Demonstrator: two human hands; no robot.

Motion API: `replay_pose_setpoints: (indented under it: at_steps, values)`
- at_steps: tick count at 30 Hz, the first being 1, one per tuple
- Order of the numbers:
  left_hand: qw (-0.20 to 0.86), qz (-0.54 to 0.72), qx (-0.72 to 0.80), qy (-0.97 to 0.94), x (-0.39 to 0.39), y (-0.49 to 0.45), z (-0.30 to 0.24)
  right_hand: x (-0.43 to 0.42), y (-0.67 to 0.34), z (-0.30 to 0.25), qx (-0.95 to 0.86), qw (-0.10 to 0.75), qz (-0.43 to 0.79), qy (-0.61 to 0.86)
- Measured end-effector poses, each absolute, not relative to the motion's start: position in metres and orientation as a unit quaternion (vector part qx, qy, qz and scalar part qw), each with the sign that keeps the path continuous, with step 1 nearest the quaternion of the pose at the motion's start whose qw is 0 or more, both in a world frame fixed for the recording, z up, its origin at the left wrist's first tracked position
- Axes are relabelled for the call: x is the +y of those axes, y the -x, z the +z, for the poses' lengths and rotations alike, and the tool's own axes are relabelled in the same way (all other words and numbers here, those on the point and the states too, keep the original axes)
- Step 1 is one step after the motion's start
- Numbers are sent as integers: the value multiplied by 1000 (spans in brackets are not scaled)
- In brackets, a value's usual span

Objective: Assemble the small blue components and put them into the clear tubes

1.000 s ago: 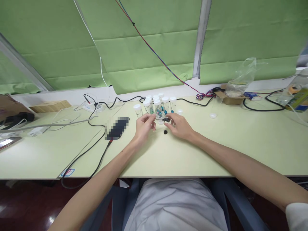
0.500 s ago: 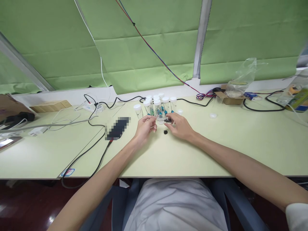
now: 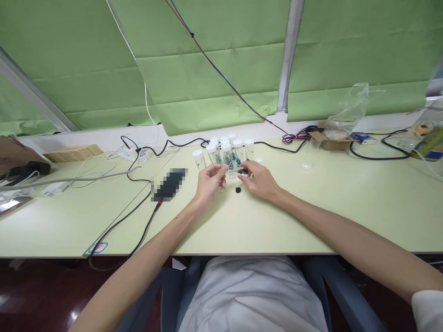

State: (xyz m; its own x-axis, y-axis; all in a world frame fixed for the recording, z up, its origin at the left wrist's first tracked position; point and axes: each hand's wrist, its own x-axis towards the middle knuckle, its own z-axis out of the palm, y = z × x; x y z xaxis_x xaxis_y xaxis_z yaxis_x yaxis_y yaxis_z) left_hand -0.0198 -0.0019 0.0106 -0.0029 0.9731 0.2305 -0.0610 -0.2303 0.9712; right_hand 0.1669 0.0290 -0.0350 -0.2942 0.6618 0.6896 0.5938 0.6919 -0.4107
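My left hand (image 3: pixel 212 182) is closed in a pinch, its thumb and forefinger tips together at the left of a clear open container. What they hold is too small to make out. My right hand (image 3: pixel 259 180) grips a small black piece (image 3: pixel 243 171) between thumb and fingers, facing the left fingertips. Between both hands the clear container (image 3: pixel 232 175) stands on the table. Just in front of it lies a small round black part (image 3: pixel 238 189). Right behind the hands stand several clear vials with white caps (image 3: pixel 226 147), some with blue-green pieces inside.
One capped vial (image 3: pixel 198 157) stands apart at the left. White lids (image 3: pixel 306 166) lie to the right. A dark, pixelated device (image 3: pixel 169 184) with a black cable (image 3: pixel 147 228) is left of my hands. A cardboard box (image 3: pixel 334 142) with a plastic bag stands at the back right.
My left hand has shifted slightly to the right, and its thumb tip sits a little higher. The black piece in my right hand has moved slightly right and up.
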Motion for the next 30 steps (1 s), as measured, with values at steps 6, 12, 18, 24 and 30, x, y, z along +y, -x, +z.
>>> replay_pose_setpoints:
  at_steps: [6, 12, 18, 24, 30]
  values:
    - [491, 570, 429, -500, -3, 19, 14, 29, -167, -35, -804, 450, 23, 388]
    - [512, 581, 433, -460, -1, 19, 15, 29, -165, -36, -804, 460, 14, 376]
    - [508, 592, 436, -448, -2, 19, 19, 28, -164, -35, -802, 468, 15, 372]
    - [505, 591, 435, -454, -3, 18, 20, 27, -165, -35, -803, 469, 9, 367]
    - [507, 584, 443, -453, -3, 18, 19, 25, -164, -34, -808, 463, 7, 364]
